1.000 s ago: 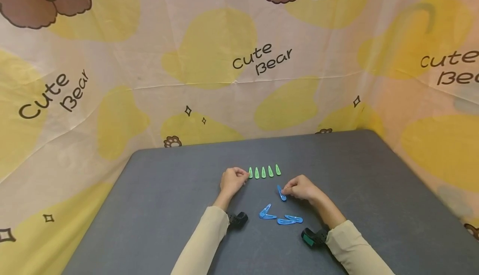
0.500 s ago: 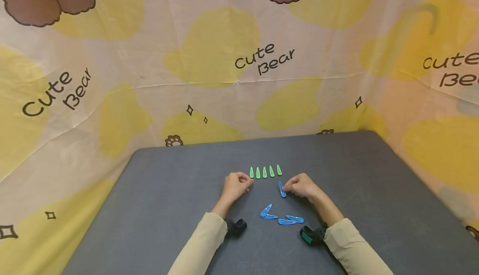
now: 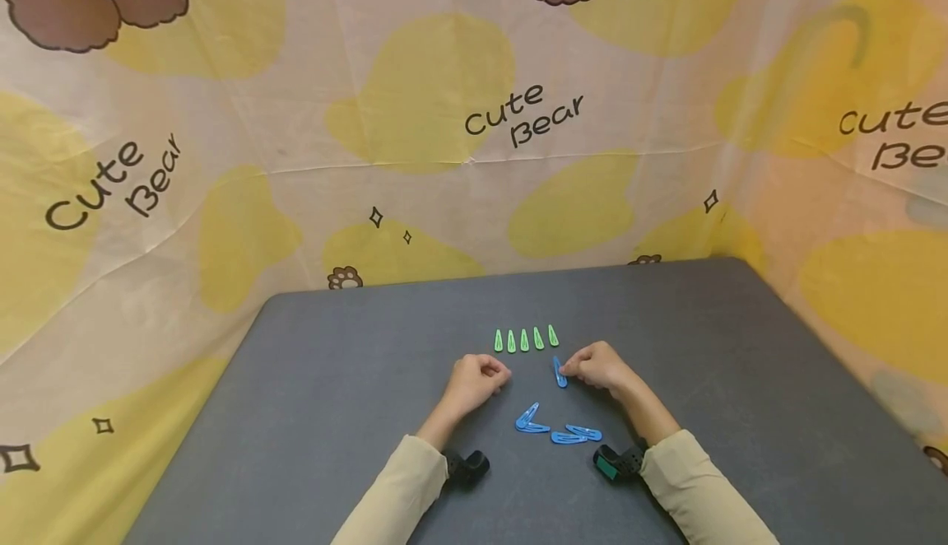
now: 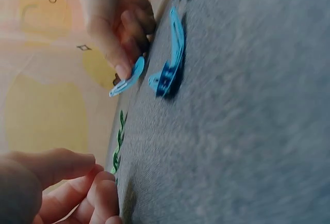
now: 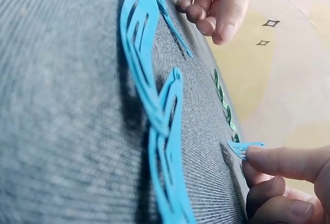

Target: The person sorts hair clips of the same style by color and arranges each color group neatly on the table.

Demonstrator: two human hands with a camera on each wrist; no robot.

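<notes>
My right hand (image 3: 601, 366) pinches a blue snap hair clip (image 3: 559, 372) between thumb and fingers, just below the right end of a row of several green hair clips (image 3: 524, 340). In the right wrist view the held hair clip (image 5: 242, 148) lies close to the cloth. Left of it, my left hand (image 3: 476, 382) hovers below the row's left end, its fingers loosely curled and nothing visible in them. Nearer to me lie an overlapping pair of blue hair clips (image 3: 530, 422) and, to its right, another pair (image 3: 570, 438).
A dark grey cloth-topped table (image 3: 333, 388) carries everything. Behind it and along its sides hangs a printed curtain (image 3: 415, 100) with bear lettering. Each wrist wears a black camera, the left camera (image 3: 468, 468) and the right camera (image 3: 616, 464).
My left hand has drawn back from the leftmost green clip, toward me and slightly right. My right hand has slid the blue clip a little farther forward, closer to the green row.
</notes>
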